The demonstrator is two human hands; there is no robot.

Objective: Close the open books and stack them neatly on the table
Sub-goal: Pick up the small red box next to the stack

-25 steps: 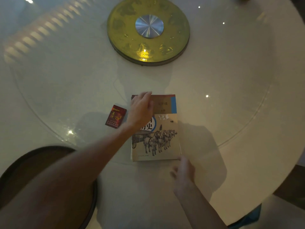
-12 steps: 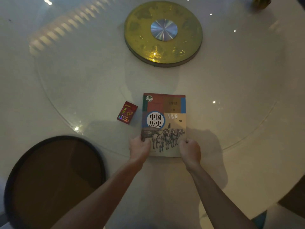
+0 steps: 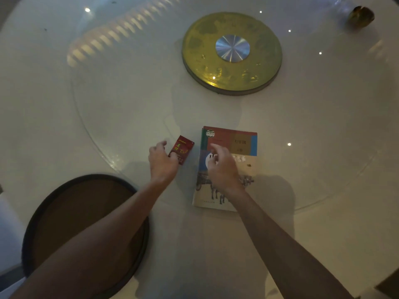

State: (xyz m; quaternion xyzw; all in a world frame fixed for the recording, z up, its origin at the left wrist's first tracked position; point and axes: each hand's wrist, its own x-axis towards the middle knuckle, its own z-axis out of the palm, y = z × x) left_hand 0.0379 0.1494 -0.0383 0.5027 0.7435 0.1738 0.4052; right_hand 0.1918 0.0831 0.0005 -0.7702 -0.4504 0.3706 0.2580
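A closed book (image 3: 244, 147) with a horse-and-chariot cover lies flat on the pale round table (image 3: 323, 147), in front of me. Its near edge looks thick; I cannot tell whether other books lie under it. My right hand (image 3: 222, 167) hovers over the middle of the cover, fingers loosely curled, holding nothing. Left of the book lies a small red box (image 3: 182, 148). My left hand (image 3: 160, 162) is at the box's near left corner, fingers apart and touching or almost touching it.
A gold round disc (image 3: 232, 52) with a silver hub sits at the table's centre, beyond the book. A dark round stool seat (image 3: 64, 212) stands under my left forearm at the table's near edge. A small dark object (image 3: 361, 16) is at the far right.
Both hands have left the book's near corners. The left hand moved left and forward to the red box; the right hand moved forward over the cover. The book stayed in place.
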